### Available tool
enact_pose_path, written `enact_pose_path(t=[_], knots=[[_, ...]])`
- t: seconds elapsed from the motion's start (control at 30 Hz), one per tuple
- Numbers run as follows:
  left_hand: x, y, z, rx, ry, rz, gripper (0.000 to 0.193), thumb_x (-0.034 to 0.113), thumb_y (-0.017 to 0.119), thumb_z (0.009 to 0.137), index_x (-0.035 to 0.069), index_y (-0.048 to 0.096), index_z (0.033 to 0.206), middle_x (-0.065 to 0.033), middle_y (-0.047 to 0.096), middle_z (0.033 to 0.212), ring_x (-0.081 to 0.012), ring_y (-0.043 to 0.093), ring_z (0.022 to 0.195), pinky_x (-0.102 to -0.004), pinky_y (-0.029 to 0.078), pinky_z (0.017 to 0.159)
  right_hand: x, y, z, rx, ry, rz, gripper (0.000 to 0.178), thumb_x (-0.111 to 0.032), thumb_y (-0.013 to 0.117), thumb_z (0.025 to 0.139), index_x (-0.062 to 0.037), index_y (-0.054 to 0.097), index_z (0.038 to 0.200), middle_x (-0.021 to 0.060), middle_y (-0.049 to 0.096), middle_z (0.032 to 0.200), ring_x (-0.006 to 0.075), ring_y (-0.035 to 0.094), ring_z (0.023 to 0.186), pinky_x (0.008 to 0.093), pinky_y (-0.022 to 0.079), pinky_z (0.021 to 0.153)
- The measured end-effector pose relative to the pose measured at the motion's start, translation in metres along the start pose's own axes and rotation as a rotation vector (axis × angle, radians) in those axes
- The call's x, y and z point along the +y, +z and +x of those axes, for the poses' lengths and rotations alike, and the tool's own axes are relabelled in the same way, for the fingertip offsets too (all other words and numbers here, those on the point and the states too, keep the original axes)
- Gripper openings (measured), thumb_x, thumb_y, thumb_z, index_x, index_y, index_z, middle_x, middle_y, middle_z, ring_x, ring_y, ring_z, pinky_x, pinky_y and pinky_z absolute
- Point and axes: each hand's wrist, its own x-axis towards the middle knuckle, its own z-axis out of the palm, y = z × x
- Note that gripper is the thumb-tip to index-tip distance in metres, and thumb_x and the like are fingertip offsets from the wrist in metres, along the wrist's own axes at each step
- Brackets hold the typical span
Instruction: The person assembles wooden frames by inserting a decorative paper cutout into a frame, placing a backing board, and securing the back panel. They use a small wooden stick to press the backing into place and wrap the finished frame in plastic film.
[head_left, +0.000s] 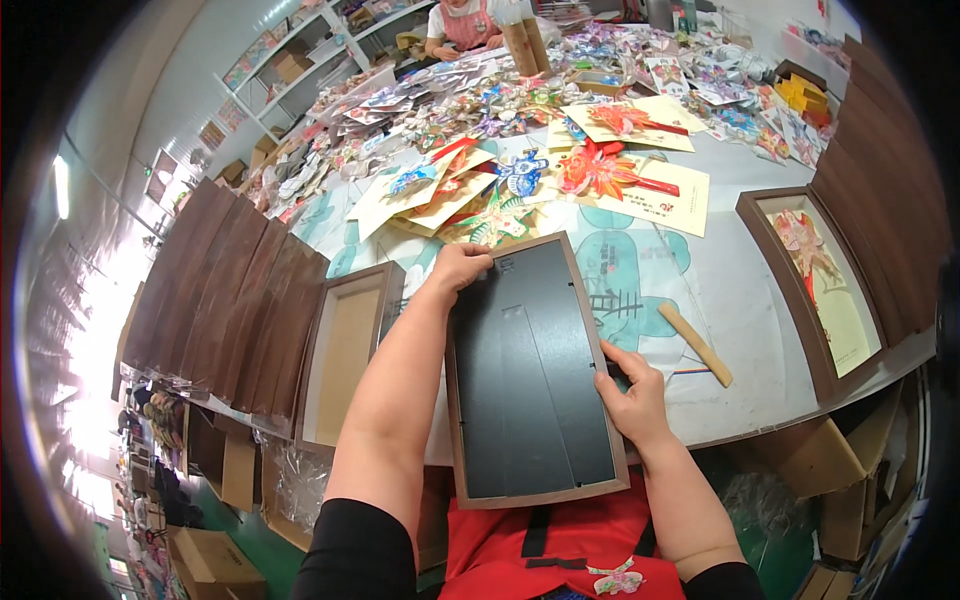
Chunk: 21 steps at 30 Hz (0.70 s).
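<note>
— Black sleeves [360,550] and a red apron [485,550] are seen closest, just below the picture frame [530,390]. And the surface?

— A pale table [740,290], printed with green shapes. Beyond the picture frame, cream cards [685,205] with red and blue paper cut-outs are spread, and behind those, loose papers are heaped. To its right a tan strip [695,345] is laid.

— And the room?

— Past the heap, a person in pink [468,25] is seen near white shelves [300,65]. Brown frames are stacked to the left [220,300] and right of the picture frame; in one to the right, a red cut-out [800,240] is mounted. Below and to its left, a cardboard box [215,560] is set on a green floor.

— How are the fingers placed?

— The picture frame is held tilted, black back showing, in front of the apron. Its upper left corner is pinched by the left hand [462,268], fingers bent and pressed together. At its right edge, the thumb and forefinger of the right hand [632,395] are spread apart, touching the rim; whether the remaining fingers are closed underneath cannot be told.
</note>
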Motion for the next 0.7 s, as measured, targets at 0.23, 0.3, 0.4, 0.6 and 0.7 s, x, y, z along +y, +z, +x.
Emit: enact_pose_path(t=[0.23,0.3,0.4,0.6,0.7], knots=[[0.015,0.001,-0.008,0.001,-0.081,0.029,0.027,0.009,0.072,0.070,0.003,0.070,0.097,-0.0016,0.065,0.078,-0.0085,0.054,0.064,-0.0219,0.041,0.053,0.001,0.001,-0.001,0.024,-0.023,0.015,0.038,-0.007,0.065,0.077,0.0040,0.062,0.113,0.0194,0.066,0.098,0.0284,0.062,0.092,0.0341,0.049,0.079],[0.006,0.004,-0.001,0.002,-0.029,0.043,0.025,0.011,0.070,0.074,0.004,0.070,0.097,-0.0007,0.065,0.080,-0.0094,0.055,0.069,-0.0225,0.042,0.060,-0.002,-0.001,-0.001,0.014,-0.010,-0.002,0.038,-0.007,0.065,0.077,0.0041,0.062,0.113,0.0195,0.066,0.097,0.0284,0.062,0.092,0.0341,0.049,0.080],[-0.009,0.005,0.006,0.043,0.056,0.187,0.030,0.018,0.068,0.076,0.004,0.067,0.102,-0.0032,0.065,0.091,-0.0141,0.059,0.083,-0.0300,0.045,0.076,0.002,0.003,0.000,0.035,-0.020,0.034,0.038,-0.007,0.065,0.077,0.0039,0.062,0.113,0.0191,0.066,0.096,0.0283,0.062,0.091,0.0341,0.049,0.079],[0.038,0.059,-0.049,0.075,0.400,0.574,0.067,0.041,0.061,0.075,0.010,0.047,0.134,-0.0119,0.042,0.142,-0.0282,0.034,0.136,-0.0628,0.003,0.110,0.006,0.002,0.001,0.037,-0.037,0.015,0.037,-0.008,0.066,0.076,0.0030,0.063,0.112,0.0192,0.066,0.095,0.0284,0.063,0.090,0.0336,0.049,0.078],[0.042,0.078,-0.053,-0.031,0.266,0.495,0.077,0.041,0.066,0.070,0.013,0.044,0.138,-0.0096,0.028,0.152,-0.0260,0.018,0.143,-0.0603,0.000,0.110,0.006,0.003,0.001,0.045,-0.024,0.028,0.037,-0.009,0.066,0.076,0.0028,0.063,0.111,0.0197,0.066,0.095,0.0295,0.063,0.089,0.0335,0.049,0.078]])
